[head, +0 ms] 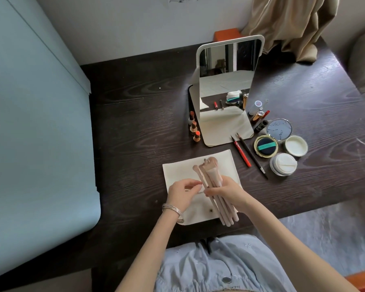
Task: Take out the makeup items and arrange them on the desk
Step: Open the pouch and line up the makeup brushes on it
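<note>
Right hand (227, 191) comes in from lower right, forearm bare, wrist roughly straight, fingers curled round a bundle of pink makeup brushes (214, 182) at mid-handle. Bristle heads fan out beyond the fingers toward the mirror; handle ends stick out behind the palm, toward the body.

Left hand (182, 191) comes in from lower left, wrist bent a little, silver bangles (172, 208) on it. Thumb and forefinger are pinched together at the left edge of the bundle, fingertips just touching one brush handle; the other fingers are loosely curled. Can't tell if the pinch holds a single brush or only touches it.

Both hands sit over a cream pouch (177, 167) lying flat on the dark wood desk (135, 123), its snap button just below the right hand's fingers.

Beyond the fingertips: a standing mirror (226, 81) on its cream base. Left of that base, three lipsticks (193, 128) stand upright. Right of the right hand's fingers, apart from them: a red pencil (241, 151) and a dark pencil (252, 155) lying side by side, an open cushion compact (266, 146), an open cream jar (296, 146) and a powder tub with puff (282, 164). Small bottles and tubes (259, 111) cluster by the mirror's right edge.
</note>
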A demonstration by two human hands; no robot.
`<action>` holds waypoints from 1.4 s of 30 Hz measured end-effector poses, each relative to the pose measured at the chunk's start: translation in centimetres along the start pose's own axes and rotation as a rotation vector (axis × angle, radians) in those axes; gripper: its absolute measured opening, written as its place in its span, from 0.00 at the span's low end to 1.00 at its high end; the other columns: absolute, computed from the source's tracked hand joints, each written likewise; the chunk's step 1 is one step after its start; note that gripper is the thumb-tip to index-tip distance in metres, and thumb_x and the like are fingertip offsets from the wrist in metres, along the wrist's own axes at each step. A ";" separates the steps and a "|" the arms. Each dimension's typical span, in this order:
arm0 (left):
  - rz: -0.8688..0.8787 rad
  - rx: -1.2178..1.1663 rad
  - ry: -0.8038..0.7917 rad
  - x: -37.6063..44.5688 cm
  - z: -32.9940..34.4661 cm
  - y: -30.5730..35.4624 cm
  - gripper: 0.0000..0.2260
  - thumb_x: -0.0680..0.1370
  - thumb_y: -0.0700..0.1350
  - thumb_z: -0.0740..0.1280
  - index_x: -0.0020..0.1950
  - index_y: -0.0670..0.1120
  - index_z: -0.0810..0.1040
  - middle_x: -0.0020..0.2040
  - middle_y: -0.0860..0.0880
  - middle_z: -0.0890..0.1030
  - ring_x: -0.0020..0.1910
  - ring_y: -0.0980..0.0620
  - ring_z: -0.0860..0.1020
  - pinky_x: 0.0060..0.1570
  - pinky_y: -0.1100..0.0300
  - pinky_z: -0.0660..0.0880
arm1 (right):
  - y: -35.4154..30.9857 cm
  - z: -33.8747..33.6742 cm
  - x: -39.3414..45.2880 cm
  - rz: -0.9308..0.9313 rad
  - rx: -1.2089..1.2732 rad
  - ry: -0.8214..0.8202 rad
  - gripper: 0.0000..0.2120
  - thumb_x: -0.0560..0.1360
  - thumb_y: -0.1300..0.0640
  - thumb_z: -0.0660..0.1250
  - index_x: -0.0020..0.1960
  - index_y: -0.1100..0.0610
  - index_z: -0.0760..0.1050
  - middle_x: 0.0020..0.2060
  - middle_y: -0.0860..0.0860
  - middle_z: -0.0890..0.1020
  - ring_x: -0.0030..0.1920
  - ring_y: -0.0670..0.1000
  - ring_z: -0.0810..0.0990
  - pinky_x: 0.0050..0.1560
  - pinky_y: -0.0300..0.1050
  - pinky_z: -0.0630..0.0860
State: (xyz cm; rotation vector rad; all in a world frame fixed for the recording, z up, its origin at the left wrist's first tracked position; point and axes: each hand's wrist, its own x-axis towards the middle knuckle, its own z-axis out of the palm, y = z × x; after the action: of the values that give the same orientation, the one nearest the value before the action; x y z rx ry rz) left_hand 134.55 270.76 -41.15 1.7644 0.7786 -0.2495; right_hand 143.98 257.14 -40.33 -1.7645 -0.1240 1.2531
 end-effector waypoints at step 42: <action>-0.215 0.208 0.376 0.5 -1.1 -4.2 0.07 0.74 0.49 0.69 0.43 0.47 0.73 0.44 0.50 0.78 0.42 0.51 0.79 0.39 0.58 0.76 | 0.6 7.2 4.4 0.033 -0.275 0.331 0.13 0.67 0.55 0.72 0.47 0.62 0.75 0.40 0.56 0.81 0.42 0.55 0.80 0.43 0.51 0.77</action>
State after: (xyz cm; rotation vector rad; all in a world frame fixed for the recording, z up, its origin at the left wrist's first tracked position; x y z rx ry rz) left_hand 132.07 272.60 -44.30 1.9525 1.2539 -0.1449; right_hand 140.17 263.74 -44.12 -2.1956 -0.0787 0.9840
